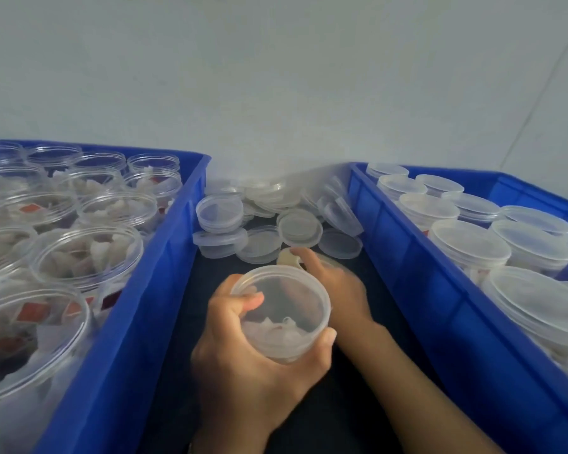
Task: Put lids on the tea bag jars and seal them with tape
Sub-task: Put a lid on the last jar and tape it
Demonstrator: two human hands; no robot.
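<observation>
Between the two blue crates: my left hand (243, 348) grips a jar (284, 314) of tea bags, fingers curled round its wall, thumb on the rim; a clear lid appears to sit on it already.
Right hand: my right hand (335, 286) reaches just beyond the jar, fingers curled on a pale roll of tape (289, 257); blur hides how firm the hold is.
Loose lids (269, 221): heaped at the far end of the dark gap.
Left crate (164, 257): open jars, still unlidded.
Right crate (417, 257): lidded jars.
Step, as I judge: lid on, sealing about to start.
Next move: bring the tape end to the lid's seam, hold the jar steady.
</observation>
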